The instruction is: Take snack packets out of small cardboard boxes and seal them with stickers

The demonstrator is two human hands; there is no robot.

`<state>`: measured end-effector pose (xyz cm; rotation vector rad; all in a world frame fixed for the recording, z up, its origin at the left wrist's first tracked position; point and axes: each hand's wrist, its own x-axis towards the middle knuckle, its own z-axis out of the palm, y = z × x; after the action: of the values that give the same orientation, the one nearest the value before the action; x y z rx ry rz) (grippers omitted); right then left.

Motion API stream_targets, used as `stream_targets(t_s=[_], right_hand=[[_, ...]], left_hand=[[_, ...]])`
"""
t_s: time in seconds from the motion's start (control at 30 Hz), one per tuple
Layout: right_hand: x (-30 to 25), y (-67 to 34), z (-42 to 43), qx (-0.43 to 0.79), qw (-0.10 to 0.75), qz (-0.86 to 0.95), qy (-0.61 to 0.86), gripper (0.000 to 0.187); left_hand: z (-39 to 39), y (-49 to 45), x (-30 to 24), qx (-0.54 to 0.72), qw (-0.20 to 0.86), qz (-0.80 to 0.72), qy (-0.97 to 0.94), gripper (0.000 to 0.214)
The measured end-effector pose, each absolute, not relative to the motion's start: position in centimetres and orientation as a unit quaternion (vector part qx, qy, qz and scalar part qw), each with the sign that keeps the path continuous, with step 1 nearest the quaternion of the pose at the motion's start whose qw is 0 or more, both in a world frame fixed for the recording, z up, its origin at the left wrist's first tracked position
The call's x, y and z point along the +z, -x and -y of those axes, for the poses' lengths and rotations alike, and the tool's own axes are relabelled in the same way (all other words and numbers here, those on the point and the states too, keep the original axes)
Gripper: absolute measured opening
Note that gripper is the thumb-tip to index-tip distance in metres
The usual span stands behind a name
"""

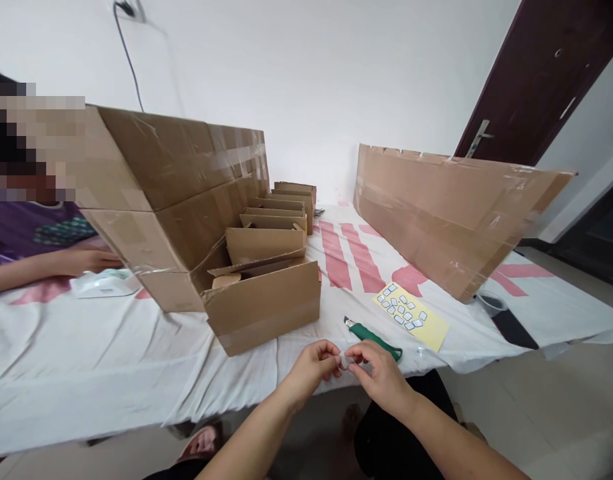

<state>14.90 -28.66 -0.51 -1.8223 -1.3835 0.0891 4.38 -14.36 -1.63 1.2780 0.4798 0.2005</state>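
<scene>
Your left hand (311,370) and right hand (382,377) meet at the near edge of the worktop (111,373). The fingertips of both are pinched together on a small white piece (343,361), and the other fingers are curled. Your fingertips hide most of the piece, so its exact form cannot be told.

Judgement: it is very light and thin, probably pliable, and easily dropped or creased. Hold it by its edges with the fingertip pads, using light pressure only.

A green-handled cutter (374,339) lies just beside your right hand at 12 o'clock, blade end towards 10 o'clock. A yellow sheet (434,333) carrying small pale tabs (404,312) lies at 1 o'clock. An open cardboard box (264,307) stands at 11 o'clock.
</scene>
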Motion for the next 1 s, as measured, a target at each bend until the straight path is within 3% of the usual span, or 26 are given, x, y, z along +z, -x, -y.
stream_targets(t_s=[0.37,0.47,0.57,1.0], right_hand=[[-0.32,-14.05,28.79,-0.032,0.398,0.575,0.714,0.021],[-0.26,-14.0,28.92,-0.027,0.431,0.578,0.692,0.031],[-0.11,-14.1,29.09,-0.023,0.467,0.572,0.674,0.03],[-0.19,-14.83,29.33,0.113,0.484,0.552,0.669,0.022]], left_hand=[[14.62,-4.05,-1.19,0.075,0.834,-0.223,-0.499,0.019],[14.51,-4.1,-1.11,0.086,0.836,-0.231,-0.49,0.02],[14.35,-4.17,-1.17,0.098,0.837,-0.239,-0.482,0.022],[14.16,-4.47,-1.83,0.101,0.838,-0.231,-0.484,0.023]])
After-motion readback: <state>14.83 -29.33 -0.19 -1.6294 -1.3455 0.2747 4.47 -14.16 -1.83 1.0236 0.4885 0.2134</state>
